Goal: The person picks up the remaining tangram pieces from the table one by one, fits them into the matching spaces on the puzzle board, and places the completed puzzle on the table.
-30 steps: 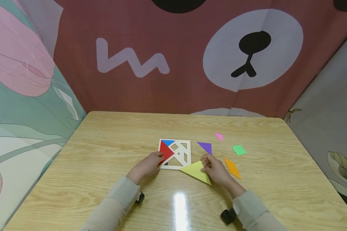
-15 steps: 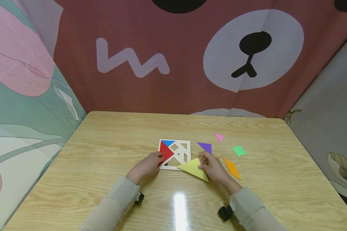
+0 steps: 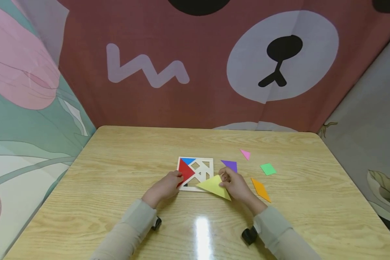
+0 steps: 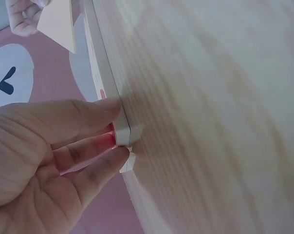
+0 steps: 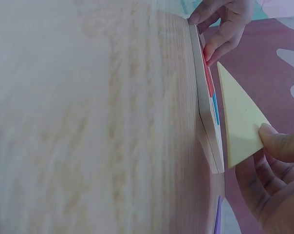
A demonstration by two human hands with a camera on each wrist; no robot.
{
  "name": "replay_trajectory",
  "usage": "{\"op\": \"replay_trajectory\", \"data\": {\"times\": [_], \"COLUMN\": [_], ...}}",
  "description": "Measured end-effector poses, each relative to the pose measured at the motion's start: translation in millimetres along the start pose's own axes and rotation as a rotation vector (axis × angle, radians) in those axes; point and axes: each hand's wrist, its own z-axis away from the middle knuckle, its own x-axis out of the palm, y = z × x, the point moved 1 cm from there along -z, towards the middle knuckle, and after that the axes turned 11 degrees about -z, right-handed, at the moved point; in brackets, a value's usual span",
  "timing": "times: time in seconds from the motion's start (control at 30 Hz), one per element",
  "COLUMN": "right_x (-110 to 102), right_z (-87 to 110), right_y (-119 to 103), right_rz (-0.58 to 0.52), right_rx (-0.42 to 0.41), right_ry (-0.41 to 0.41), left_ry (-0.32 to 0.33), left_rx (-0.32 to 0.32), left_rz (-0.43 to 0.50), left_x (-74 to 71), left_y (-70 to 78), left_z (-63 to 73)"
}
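Note:
A tangram board (image 3: 190, 188), cream-coloured with cut-out recesses, lies flat on the table. My left hand (image 3: 165, 185) grips its near left corner; in the left wrist view the thumb and fingers (image 4: 101, 168) close round that corner. Set into the board are a large red triangle (image 3: 186, 170), partly under my left fingertips, and a blue triangle (image 3: 188, 160). My right hand (image 3: 236, 185) pinches a large yellow triangle (image 3: 213, 185) at one edge. That piece hangs tilted over the board's near right corner, and the right wrist view shows it raised clear of the board.
Loose pieces lie right of the board: a purple triangle (image 3: 231, 165), a pink triangle (image 3: 246, 154), a green square (image 3: 268, 169) and an orange parallelogram (image 3: 261, 190). The wooden table (image 3: 123, 159) ends at a curtain (image 3: 149, 104) printed with a bear.
My right hand has carried the yellow triangle leftward and a little away from me, farther over the board. The left hand has stayed at the board's corner.

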Motion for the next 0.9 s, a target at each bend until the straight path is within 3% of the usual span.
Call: {"op": "replay_trajectory", "data": {"times": [0.47,0.67,0.9], "right_x": [1,1,3], "right_z": [-6.8,-7.1,-11.0], "right_y": [0,1,0], "right_rz": [0.019,0.027,0.029], "right_rx": [0.009,0.020,-0.015], "right_ry": [0.003,0.002,-0.008], "left_ry": [0.024,0.012,0.010], "left_rx": [0.019,0.016,0.006], "left_rz": [-0.018,0.018,0.014], "left_x": [2.5,1.8,-0.7], "left_y": [-1.7,-0.3,-0.6], "left_z": [0.9,1.4,0.7]}}
